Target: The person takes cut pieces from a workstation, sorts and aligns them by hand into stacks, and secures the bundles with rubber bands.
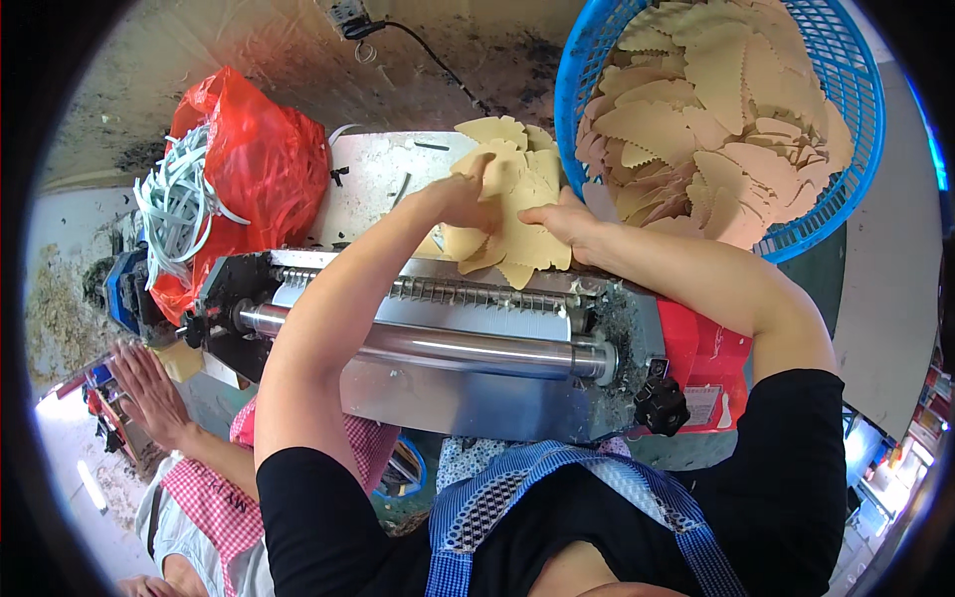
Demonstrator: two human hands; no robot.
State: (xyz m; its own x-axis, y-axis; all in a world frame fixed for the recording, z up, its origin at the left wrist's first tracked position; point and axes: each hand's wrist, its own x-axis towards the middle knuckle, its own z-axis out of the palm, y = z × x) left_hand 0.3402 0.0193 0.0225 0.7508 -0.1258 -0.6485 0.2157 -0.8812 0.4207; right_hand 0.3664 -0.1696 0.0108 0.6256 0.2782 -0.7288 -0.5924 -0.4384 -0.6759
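A loose pile of thin beige cut pieces point(525, 204) with notched edges lies on the pale board behind a roller machine point(468, 348). My left hand point(466, 202) grips the pile from its left side, its fingers partly hidden against the pieces. From the right, my right hand point(565, 223) holds the pile's edge, thumb on top and the other fingers mostly out of sight. Both forearms reach over the machine's shiny metal roller point(438, 346).
A blue plastic basket point(863, 159) heaped with similar pieces stands at the far right. A red plastic bag point(274, 159) and tangled pale strips point(179, 204) sit at the left. Black knobs flank the roller. At lower left, a co-worker's hand point(154, 393) is raised beside a checked apron.
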